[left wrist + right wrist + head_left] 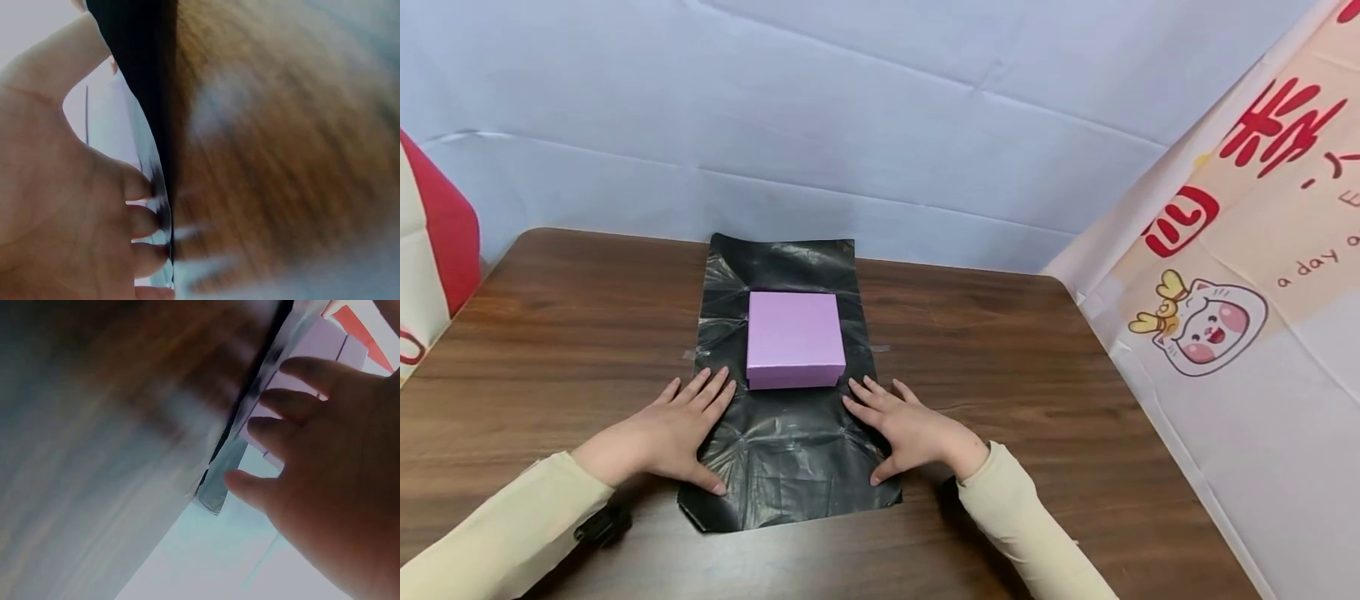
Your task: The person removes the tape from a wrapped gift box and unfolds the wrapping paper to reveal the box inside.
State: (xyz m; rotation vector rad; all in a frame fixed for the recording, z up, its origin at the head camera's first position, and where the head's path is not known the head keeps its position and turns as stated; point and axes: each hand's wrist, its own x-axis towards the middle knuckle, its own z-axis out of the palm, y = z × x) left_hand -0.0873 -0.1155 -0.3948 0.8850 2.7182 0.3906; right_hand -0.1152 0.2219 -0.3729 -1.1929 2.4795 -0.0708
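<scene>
A lidded purple box (794, 337) sits on a black plastic sheet (790, 467) that lies creased along the table, its far end slightly raised. My left hand (673, 433) rests on the sheet's left edge with fingers spread, thumb toward the near corner. On the opposite edge my right hand (913, 429) lies spread too, its fingertips just right of the box. Neither hand grips anything. In the right wrist view the fingers (281, 434) reach the sheet's edge, and the purple box (312, 344) shows behind them. From the left wrist, the palm (69, 206) faces the sheet's dark edge.
The brown wooden table (1000, 375) extends to both sides of the sheet. A pale cloth (850, 108) hangs behind its far edge. A printed cloth (1247, 250) with red characters and a cartoon face hangs at the right. A red and white cloth (441, 225) is at the left.
</scene>
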